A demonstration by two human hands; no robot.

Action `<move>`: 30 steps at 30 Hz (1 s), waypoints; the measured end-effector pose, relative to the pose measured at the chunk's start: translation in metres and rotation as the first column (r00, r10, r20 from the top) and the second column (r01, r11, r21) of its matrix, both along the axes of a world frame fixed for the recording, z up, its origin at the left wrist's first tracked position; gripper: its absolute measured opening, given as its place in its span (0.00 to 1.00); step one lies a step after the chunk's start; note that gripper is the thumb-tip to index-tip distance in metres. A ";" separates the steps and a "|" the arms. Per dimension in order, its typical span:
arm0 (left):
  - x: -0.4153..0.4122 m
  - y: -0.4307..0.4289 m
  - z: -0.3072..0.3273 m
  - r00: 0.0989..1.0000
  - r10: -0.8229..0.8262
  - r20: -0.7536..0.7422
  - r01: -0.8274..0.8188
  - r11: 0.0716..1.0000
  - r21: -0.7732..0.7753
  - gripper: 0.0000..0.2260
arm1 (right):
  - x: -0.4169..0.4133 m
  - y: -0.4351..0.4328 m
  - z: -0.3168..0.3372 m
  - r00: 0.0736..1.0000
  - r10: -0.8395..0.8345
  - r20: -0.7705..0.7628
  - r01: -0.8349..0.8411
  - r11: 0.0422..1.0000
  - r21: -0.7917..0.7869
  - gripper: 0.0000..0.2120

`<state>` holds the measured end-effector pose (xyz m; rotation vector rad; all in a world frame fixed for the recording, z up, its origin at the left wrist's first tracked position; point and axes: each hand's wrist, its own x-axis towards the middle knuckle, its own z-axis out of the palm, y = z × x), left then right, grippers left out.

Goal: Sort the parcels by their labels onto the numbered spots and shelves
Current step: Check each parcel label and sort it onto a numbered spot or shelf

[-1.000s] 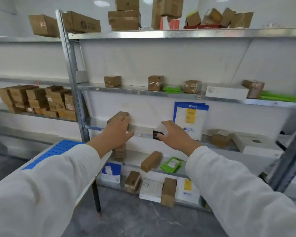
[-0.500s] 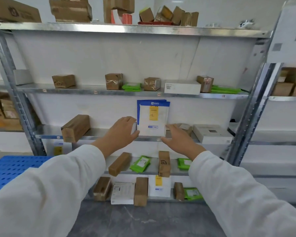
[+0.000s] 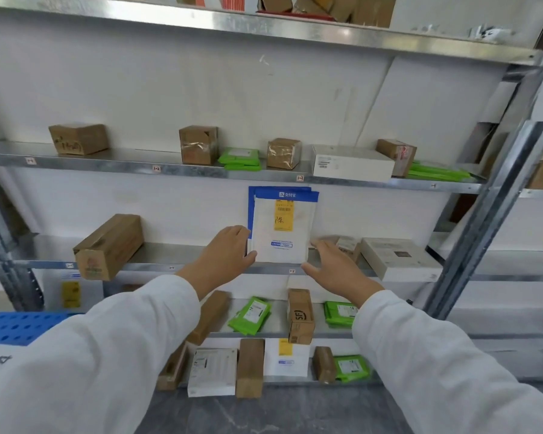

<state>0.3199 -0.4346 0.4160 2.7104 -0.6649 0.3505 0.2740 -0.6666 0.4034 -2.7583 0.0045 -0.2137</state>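
Note:
A white envelope [image 3: 281,242] with a blue top band and a yellow label stands upright on the middle shelf [image 3: 157,266], leaning on the wall in front of a second blue-edged envelope [image 3: 250,208]. My left hand [image 3: 229,255] is at its left edge, thumb over the lower left corner and fingers along the side. My right hand [image 3: 329,264] hovers by the lower right corner, fingers spread and holding nothing. A small number tag [image 3: 292,271] sits on the shelf edge just below the envelope.
On the same shelf, a long brown box [image 3: 107,245] lies to the left and a flat white box [image 3: 398,258] to the right. Brown boxes and green pouches [image 3: 240,158] fill the shelf above; more parcels sit below. A blue pallet [image 3: 16,325] is at lower left.
My view and both hands moved right along the shelf from the brown box to the envelope, and closer. The hands now flank the upright envelope.

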 end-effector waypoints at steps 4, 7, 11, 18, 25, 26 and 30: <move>0.052 0.010 -0.010 0.999 -0.023 -0.026 0.023 1.000 0.000 0.21 | 0.053 0.009 -0.009 0.999 -0.031 -0.013 0.031 0.999 0.018 0.30; 0.084 0.020 -0.019 0.998 -0.032 -0.063 0.031 0.999 -0.019 0.18 | 0.082 0.021 -0.022 0.998 -0.035 -0.048 0.036 0.999 0.018 0.29; 0.125 0.024 -0.027 0.994 -0.030 -0.103 0.030 1.000 0.002 0.16 | 0.109 0.026 -0.036 0.996 -0.051 -0.068 0.053 0.998 0.027 0.29; 0.175 -0.001 -0.047 0.992 -0.060 -0.114 0.059 0.998 -0.010 0.21 | 0.135 -0.004 -0.043 0.989 -0.116 -0.091 0.121 0.991 0.053 0.29; 0.217 -0.044 -0.060 0.988 -0.056 -0.145 0.057 0.998 0.003 0.25 | 0.190 -0.051 -0.046 0.985 -0.125 -0.121 0.138 0.984 0.112 0.24; 0.224 -0.050 -0.062 0.988 -0.056 -0.144 0.058 0.998 0.008 0.25 | 0.201 -0.056 -0.049 0.984 -0.123 -0.127 0.141 0.979 0.147 0.25; 0.256 -0.072 -0.066 0.989 -0.025 -0.148 0.026 1.000 0.008 0.25 | 0.248 -0.076 -0.062 0.988 -0.060 -0.143 0.089 0.975 0.204 0.30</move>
